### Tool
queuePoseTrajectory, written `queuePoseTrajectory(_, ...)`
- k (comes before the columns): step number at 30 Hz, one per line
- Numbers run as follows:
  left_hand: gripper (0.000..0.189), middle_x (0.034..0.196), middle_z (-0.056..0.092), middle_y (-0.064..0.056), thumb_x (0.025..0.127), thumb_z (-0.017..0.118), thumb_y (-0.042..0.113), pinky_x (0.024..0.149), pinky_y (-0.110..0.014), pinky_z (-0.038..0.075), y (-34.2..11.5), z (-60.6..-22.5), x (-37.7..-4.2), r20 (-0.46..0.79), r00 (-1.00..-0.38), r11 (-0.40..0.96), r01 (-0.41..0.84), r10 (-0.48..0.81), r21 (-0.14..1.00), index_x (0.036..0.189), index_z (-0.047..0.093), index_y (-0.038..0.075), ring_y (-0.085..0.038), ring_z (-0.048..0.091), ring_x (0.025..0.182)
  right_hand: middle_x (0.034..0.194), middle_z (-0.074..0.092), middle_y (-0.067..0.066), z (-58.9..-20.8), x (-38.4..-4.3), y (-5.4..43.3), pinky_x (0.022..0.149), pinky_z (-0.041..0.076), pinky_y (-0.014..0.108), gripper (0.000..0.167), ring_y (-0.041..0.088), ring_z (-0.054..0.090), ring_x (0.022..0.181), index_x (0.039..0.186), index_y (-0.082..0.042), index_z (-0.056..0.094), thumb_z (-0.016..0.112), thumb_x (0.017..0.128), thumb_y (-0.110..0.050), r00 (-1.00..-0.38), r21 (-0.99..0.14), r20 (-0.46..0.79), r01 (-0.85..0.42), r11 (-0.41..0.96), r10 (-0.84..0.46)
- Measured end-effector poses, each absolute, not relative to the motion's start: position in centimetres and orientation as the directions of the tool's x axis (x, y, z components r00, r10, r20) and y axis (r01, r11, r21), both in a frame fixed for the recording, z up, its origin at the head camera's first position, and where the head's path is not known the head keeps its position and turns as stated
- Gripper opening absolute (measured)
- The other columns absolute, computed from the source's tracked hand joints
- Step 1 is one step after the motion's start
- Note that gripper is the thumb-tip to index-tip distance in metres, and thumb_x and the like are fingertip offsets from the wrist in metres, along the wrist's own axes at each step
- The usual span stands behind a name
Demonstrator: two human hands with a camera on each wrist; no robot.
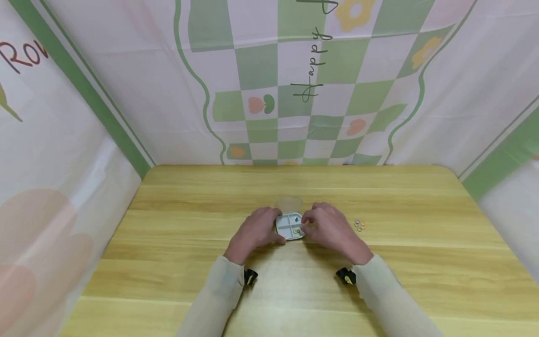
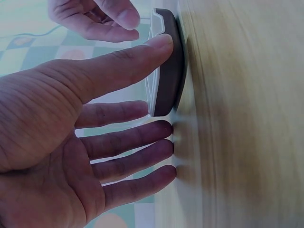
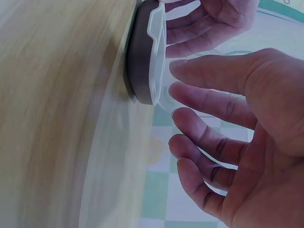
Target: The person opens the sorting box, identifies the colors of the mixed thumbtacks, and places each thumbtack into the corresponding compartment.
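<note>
A small pill box (image 1: 284, 231) with a white divided tray and a dark brown outer shell (image 2: 171, 85) sits on the table. A small blue piece (image 1: 296, 219) lies in its far right compartment and yellowish-green bits (image 1: 296, 231) in the near right one. My left hand (image 1: 262, 228) holds the box by its left side, thumb on the near edge, index finger at the far edge. Over the right side is my right hand (image 1: 330, 228), its fingers loosely bent. In the right wrist view its thumb and index fingertips are slightly apart, with nothing visible between them.
Several small round pieces (image 1: 359, 225), some orange, lie on the wooden table (image 1: 189, 281) right of my right hand. A see-through lid-like piece (image 1: 289, 203) shows behind the box. A patterned cloth (image 1: 294, 70) hangs beyond the table's far edge.
</note>
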State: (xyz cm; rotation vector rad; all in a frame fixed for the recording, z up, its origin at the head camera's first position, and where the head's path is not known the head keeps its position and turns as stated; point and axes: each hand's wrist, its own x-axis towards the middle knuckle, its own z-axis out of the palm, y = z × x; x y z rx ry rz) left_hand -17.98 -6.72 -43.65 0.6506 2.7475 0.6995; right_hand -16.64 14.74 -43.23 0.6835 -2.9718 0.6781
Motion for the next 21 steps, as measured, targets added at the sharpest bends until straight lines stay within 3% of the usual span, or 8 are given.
queuePoseTrajectory(11,0.064,0.103,0.066,-0.004,0.075,0.093,0.028,0.080,-0.034,0.049,-6.7,-43.7,-18.0,-0.107,-0.879,0.790,0.357,0.464,0.498,0.126,0.064,0.002,-0.017,0.057,0.087,0.092,0.065,0.004,-43.0,-16.5,16.3,0.072,0.052,0.039,0.017,0.020,0.060,0.083,0.101,-0.007,0.077,0.078,0.086,-0.016,-0.918,-0.390,0.102,-0.392,0.833,-0.384)
queuePoseTrajectory(21,0.064,0.106,0.066,-0.005,0.076,0.092,0.029,0.083,-0.035,0.049,-6.6,-43.8,-18.0,-0.110,-0.877,0.795,0.363,0.468,0.486,0.127,0.064,0.003,-0.018,0.058,0.089,0.093,0.065,0.004,-43.2,-16.5,17.6,0.073,0.053,0.042,0.017,0.022,0.061,0.085,0.100,-0.005,0.076,0.079,0.086,-0.014,-0.903,-0.360,0.193,-0.429,0.828,-0.384)
